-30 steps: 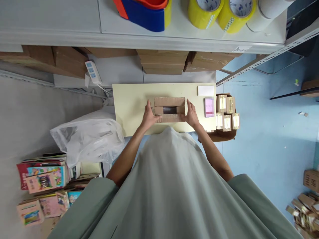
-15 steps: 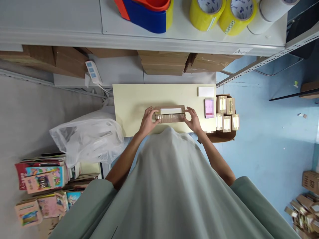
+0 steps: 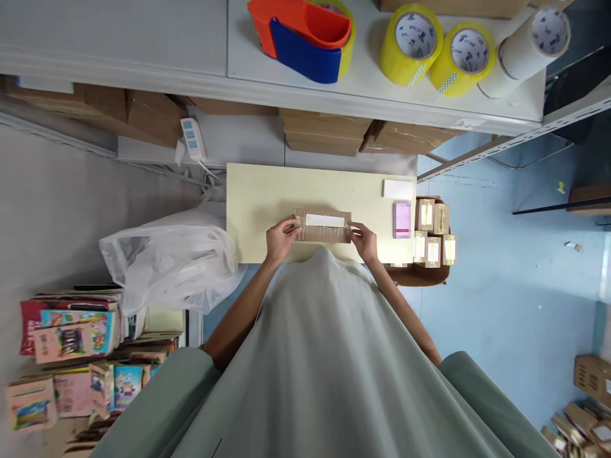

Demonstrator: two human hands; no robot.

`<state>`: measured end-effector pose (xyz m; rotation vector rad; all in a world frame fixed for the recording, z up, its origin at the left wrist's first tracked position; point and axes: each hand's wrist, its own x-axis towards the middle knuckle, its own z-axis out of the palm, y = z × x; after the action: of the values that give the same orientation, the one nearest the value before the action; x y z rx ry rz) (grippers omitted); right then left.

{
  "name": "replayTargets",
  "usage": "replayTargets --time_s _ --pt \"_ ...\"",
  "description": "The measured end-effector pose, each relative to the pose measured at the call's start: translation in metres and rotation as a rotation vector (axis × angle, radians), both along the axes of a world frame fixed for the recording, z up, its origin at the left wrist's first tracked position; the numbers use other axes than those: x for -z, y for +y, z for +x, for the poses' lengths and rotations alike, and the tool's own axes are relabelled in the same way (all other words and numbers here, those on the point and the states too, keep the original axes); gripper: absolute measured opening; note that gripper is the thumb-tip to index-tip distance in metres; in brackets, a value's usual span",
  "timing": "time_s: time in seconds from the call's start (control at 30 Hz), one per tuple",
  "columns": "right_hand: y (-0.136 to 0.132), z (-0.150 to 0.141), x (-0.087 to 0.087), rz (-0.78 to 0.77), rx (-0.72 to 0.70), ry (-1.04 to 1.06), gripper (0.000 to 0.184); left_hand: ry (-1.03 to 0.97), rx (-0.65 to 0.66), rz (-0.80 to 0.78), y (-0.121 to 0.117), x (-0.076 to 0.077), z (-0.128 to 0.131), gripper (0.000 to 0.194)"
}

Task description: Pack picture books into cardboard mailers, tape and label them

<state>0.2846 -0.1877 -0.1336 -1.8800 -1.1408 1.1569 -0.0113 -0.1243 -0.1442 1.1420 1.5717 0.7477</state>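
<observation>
A small cardboard box point(image 3: 319, 235) lies on the cream tabletop point(image 3: 260, 191) right in front of me, its top flaps folded down. A white label point(image 3: 324, 221) shows on the upper flap, and shiny clear tape runs along the top and at both ends. My left hand point(image 3: 280, 240) grips the left end, fingers pinched at the corner tape. At the opposite end my right hand point(image 3: 364, 241) holds the box in the same way, thumb and fingers close together. What is inside the box is hidden.
A white pad point(image 3: 398, 189) and a pink card stack point(image 3: 401, 219) lie at the table's right. Beside it stands an open carton point(image 3: 420, 275) of small boxes. Above are a shelf with a tape dispenser point(image 3: 305, 54) and yellow tape rolls point(image 3: 413, 57). A plastic bag point(image 3: 167, 254) hangs left.
The box's open flaps have folded shut, bringing the labelled flap on top. My hands have drawn in from spread fingers to a pinch at both ends. The view has tilted slightly.
</observation>
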Motion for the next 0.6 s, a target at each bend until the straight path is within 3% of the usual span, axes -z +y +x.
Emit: replayTargets --time_s 0.2,0.37,0.47,0.6 --pt "0.004 -0.002 0.005 0.007 0.073 0.034 0.047 -0.037 -0.012 -0.021 0.002 0.0 -0.001 0.023" --pt "0.011 -0.001 -0.005 0.054 -0.012 -0.055 0.046 0.085 0.087 0.041 0.005 -0.01 -0.001 0.019" --pt "0.03 -0.003 -0.033 0.187 -0.119 -0.232 0.041 0.2 0.176 0.172 0.017 -0.026 -0.003 0.02" --pt "0.087 -0.011 -0.105 0.444 -0.257 -0.42 0.038 0.181 0.172 0.436 0.059 -0.069 -0.004 0.014"
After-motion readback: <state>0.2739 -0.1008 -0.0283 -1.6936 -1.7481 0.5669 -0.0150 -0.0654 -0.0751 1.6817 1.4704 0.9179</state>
